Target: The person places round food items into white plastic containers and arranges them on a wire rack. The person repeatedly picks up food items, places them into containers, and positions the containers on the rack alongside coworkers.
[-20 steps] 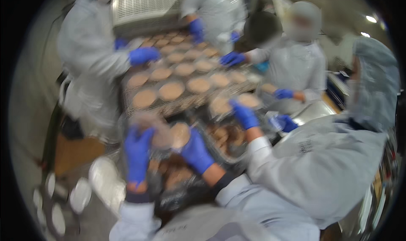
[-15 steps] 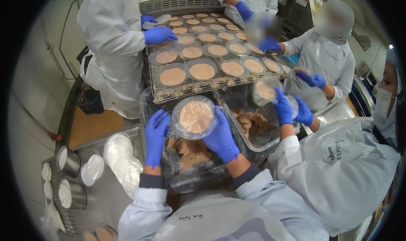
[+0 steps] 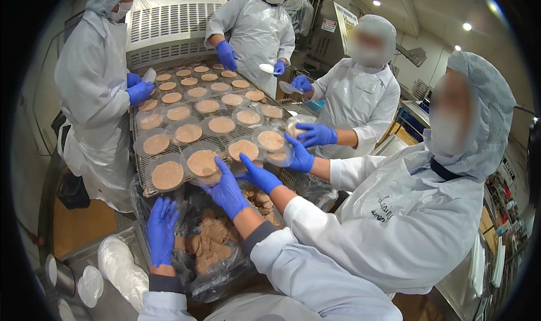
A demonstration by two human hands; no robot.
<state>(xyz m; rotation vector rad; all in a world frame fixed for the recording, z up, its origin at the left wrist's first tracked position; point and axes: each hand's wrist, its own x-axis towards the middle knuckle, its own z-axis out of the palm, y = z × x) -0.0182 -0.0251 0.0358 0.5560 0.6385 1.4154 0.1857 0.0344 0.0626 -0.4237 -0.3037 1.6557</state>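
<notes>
My right hand, in a blue glove, reaches to the near edge of the wire conveyor. Its fingers grip the rim of a clear round sheet bearing a flat, pale-brown patty; the far part of the sheet is over the wires. My left hand, also blue-gloved, is raised left of a plastic-lined tub, fingers apart and holding nothing. Inside the tub lies a lumpy brown meat mixture. Another patty rests on its sheet at the conveyor's near left corner.
Several rows of patties cover the conveyor. At my right a co-worker's hands hold patties close to mine. Other gloved people stand around the conveyor. At lower left, a metal table carries a plastic-wrapped white bundle, white discs and metal cylinders.
My right hand has carried the patty from above the tub forward to the conveyor edge. My left hand has let go of it. The view has turned right.
</notes>
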